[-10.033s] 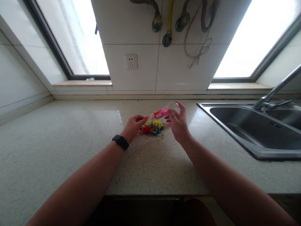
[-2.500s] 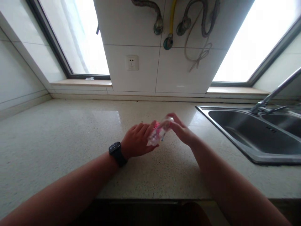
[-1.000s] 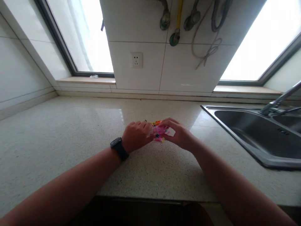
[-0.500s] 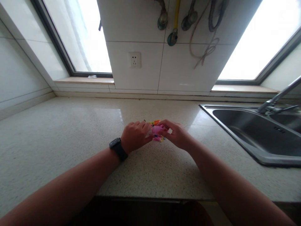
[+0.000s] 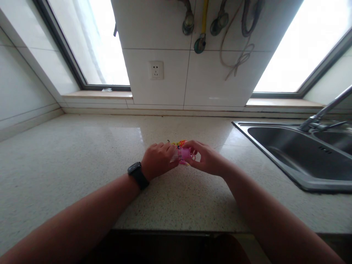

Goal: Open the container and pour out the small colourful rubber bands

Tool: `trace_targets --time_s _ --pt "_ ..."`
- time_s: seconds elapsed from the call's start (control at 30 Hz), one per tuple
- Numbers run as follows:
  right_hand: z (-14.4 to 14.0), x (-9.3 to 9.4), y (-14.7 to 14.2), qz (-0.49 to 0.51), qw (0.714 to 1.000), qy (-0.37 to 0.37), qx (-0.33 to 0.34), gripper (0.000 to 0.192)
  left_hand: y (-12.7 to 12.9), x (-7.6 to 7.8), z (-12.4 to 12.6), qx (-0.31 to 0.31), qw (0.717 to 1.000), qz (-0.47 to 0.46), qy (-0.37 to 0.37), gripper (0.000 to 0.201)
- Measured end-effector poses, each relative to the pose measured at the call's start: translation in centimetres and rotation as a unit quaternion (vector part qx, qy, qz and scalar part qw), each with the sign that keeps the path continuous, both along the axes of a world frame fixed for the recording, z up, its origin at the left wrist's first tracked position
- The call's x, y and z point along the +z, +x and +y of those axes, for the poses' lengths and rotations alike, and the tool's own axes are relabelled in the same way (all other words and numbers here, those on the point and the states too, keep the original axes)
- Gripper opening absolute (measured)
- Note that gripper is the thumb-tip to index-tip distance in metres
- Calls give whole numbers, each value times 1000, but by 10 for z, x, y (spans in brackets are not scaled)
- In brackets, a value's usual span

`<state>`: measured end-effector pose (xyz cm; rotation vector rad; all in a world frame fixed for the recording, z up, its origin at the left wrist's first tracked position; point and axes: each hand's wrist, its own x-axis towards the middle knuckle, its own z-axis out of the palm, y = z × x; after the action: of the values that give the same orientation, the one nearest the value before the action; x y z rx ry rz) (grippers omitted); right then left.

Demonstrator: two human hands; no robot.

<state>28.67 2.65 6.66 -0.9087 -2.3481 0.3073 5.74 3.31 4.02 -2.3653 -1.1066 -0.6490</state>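
Observation:
My left hand (image 5: 159,158), with a dark watch (image 5: 134,168) on its wrist, is closed around a small clear plastic container (image 5: 175,155). A translucent pink piece (image 5: 185,153), like a lid or end of the container, faces right. My right hand (image 5: 205,157) curves over that pink piece, thumb below and fingers above. Thin pink loops show between its thumb and fingers. Behind and below lie small colourful bands (image 5: 181,143) in yellow, red and pink, partly hidden by my hands; their exact kind is hard to make out.
Under my hands spreads a speckled stone countertop (image 5: 82,154). A steel sink (image 5: 277,154) with a faucet (image 5: 316,117) is set in at the right. The tiled wall behind carries a power socket (image 5: 156,70), pipe valves (image 5: 200,44) and a hanging cord (image 5: 239,60).
My right hand's thumb and fingers have shifted, so more of the pink piece and the loops beside it shows. My left hand stays in place.

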Motion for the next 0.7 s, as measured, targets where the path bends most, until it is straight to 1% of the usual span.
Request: trace_targets --time_s 0.1,0.17,0.37,0.5,0.63,0.67,0.7 --pt "1 0 -1 13 999 18 43 36 0 0 0 2 1000 -3 -9 40" --pt "2 1 -1 24 999 16 46 38 0 -1 1 0 1000 -8 -12 42" --pt "2 0 -2 16 1000 -3 7 37 1 -1 2 -1 1000 -16 -16 49" --pt "6 -4 -3 -7 999 -17 -40 32 0 -1 1 -10 1000 -11 -13 48" --pt "9 -6 -2 -75 990 -81 -84 65 0 -3 2 -9 1000 -8 -21 43" --pt "8 -5 -2 -81 989 -82 -95 67 0 -4 2 -9 1000 -8 -24 41" --pt "7 -4 -1 -73 989 -76 -101 65 0 -4 2 -9 1000 -9 -26 41"
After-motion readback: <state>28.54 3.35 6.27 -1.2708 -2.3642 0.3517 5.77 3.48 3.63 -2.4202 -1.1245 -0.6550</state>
